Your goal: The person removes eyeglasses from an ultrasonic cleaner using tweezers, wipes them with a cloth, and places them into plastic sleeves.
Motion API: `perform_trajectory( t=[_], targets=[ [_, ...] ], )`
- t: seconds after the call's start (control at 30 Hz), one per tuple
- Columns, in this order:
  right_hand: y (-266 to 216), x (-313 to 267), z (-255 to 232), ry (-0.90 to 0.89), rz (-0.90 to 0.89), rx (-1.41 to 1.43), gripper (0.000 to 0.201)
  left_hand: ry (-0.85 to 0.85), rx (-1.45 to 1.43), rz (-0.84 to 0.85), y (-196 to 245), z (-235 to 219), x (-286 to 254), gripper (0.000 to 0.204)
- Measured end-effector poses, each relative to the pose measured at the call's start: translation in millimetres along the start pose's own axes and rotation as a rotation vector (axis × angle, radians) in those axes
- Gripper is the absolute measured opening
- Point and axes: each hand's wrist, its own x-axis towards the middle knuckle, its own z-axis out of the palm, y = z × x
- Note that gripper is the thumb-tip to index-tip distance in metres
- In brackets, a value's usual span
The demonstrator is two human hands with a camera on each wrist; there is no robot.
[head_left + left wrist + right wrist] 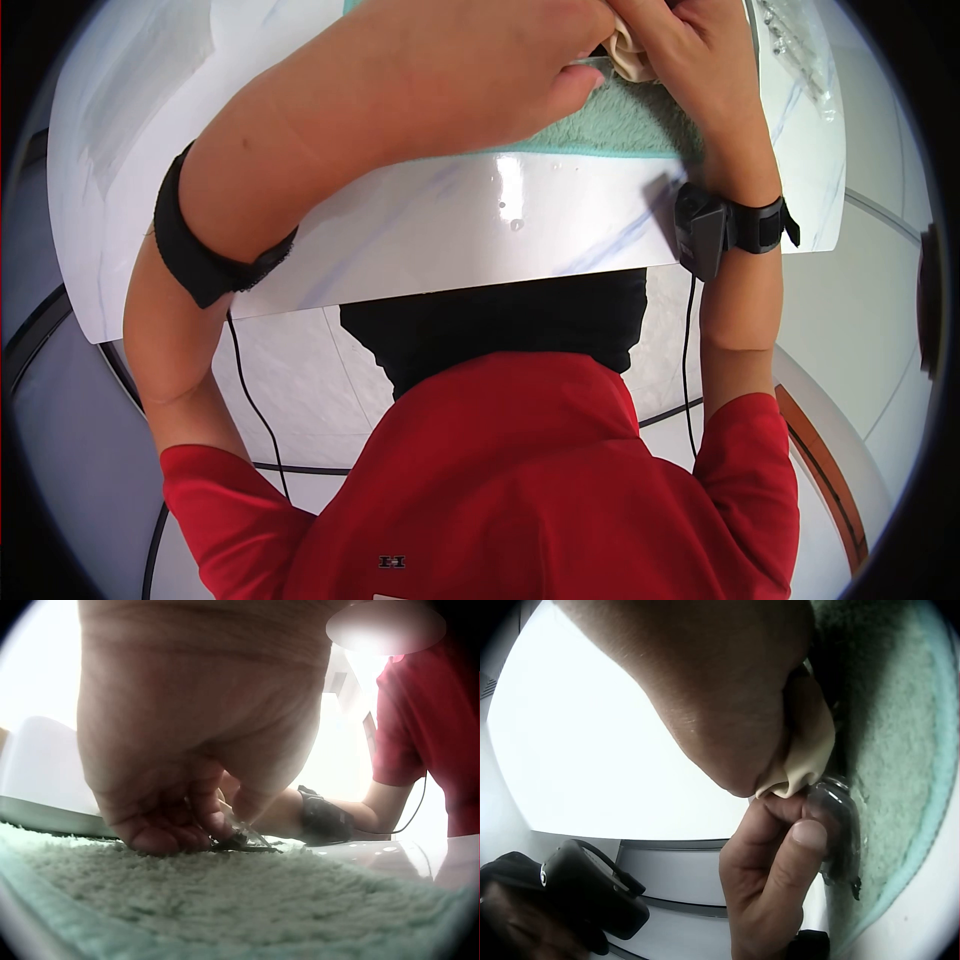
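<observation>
My left hand point(540, 70) pinches a pair of glasses point(840, 825) with a clear lens and dark frame, thumb point(784, 870) on the lens rim, just over a teal pile mat point(620, 125). In the left wrist view the fingers point(172, 832) curl down onto the mat point(225, 900) around the glasses point(240, 840). My right hand point(700, 50) grips a bunched cream cloth point(628, 50) and presses it against the lens. From the right wrist, the cloth point(806, 742) sticks out under the right hand point(720, 682). Most of the glasses are hidden by the hands.
The mat lies on a white marbled table point(450, 220), whose near edge runs across my body. A clear plastic bag point(800, 45) lies at the far right of the table. Black camera straps sit on both wrists, the right one point(735, 225) at the table edge.
</observation>
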Motion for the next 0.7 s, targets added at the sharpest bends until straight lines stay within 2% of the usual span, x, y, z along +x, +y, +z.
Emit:
perform_trajectory(
  t=[0.07,0.13,0.6,0.7],
  targets=[
    [4,0,0,-0.003,0.004,0.011,0.015,0.057,-0.007,0.038,1,-1,0,0.022],
    [13,1,2,0.021,-0.073,0.019,0.015,0.054,-0.013,0.033,0,-1,0,0.022],
    [19,4,-3,0.016,-0.093,-0.037,0.017,0.027,-0.021,0.014,2,-4,1,0.020],
    [14,2,-1,0.020,-0.079,-0.025,0.017,0.073,-0.029,0.048,2,-3,-1,0.020]
  ],
)
